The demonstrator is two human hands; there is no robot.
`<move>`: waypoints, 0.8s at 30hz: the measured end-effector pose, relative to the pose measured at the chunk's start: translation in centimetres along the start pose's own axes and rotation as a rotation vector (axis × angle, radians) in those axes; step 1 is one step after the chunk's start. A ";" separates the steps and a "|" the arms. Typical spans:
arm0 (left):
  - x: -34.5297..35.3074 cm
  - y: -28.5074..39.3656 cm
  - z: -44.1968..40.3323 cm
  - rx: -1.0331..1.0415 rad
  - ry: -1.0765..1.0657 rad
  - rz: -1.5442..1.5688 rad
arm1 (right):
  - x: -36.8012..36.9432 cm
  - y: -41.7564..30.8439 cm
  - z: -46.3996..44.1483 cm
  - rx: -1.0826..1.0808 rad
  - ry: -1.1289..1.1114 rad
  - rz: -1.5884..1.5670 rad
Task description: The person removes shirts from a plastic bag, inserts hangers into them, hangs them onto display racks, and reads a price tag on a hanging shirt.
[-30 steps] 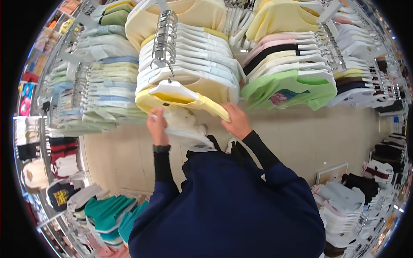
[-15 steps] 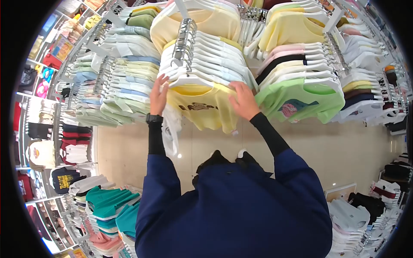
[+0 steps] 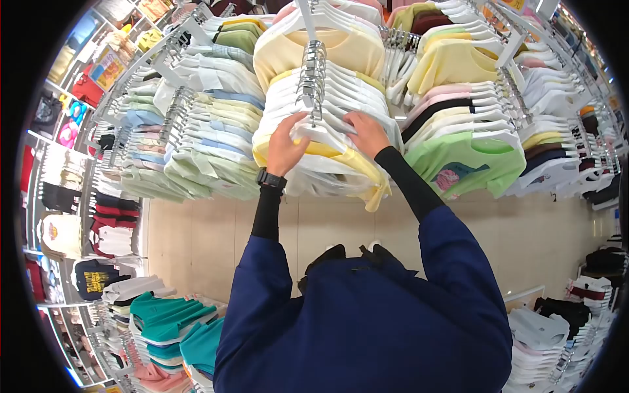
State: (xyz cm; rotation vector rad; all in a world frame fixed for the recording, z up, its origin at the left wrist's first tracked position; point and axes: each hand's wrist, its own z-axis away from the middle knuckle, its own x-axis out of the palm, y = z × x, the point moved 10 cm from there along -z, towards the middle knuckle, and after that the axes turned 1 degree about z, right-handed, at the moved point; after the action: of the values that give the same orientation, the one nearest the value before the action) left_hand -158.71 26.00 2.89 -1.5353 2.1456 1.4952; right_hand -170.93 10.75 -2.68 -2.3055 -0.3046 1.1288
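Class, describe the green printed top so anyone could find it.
From the central row of tops, move right past the person's right hand to the next row. At its near end hangs the green top, set apart from the white, pink and black ones behind by its teal and pink print.

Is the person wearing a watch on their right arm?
No, the dark watch sits just behind the left hand, while the right hand has only a black sleeve behind it.
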 end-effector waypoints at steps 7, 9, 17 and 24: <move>0.5 1.1 0.1 -0.065 0.203 -0.110 | 0.4 0.7 1.3 0.109 0.089 0.080; 0.6 0.7 0.2 -0.087 0.240 -0.133 | -0.5 0.3 1.7 0.098 0.171 0.104; 0.7 -0.2 0.6 -0.212 0.270 -0.104 | -8.6 1.0 3.1 0.061 0.357 0.366; 1.0 -0.5 0.9 -0.183 0.282 -0.070 | -22.0 4.3 8.4 0.219 0.451 0.333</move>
State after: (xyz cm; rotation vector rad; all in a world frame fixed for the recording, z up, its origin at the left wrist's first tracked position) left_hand -159.20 25.98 1.59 -1.9689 2.1162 1.5723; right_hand -191.33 1.04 5.15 -2.3792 0.3656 0.7071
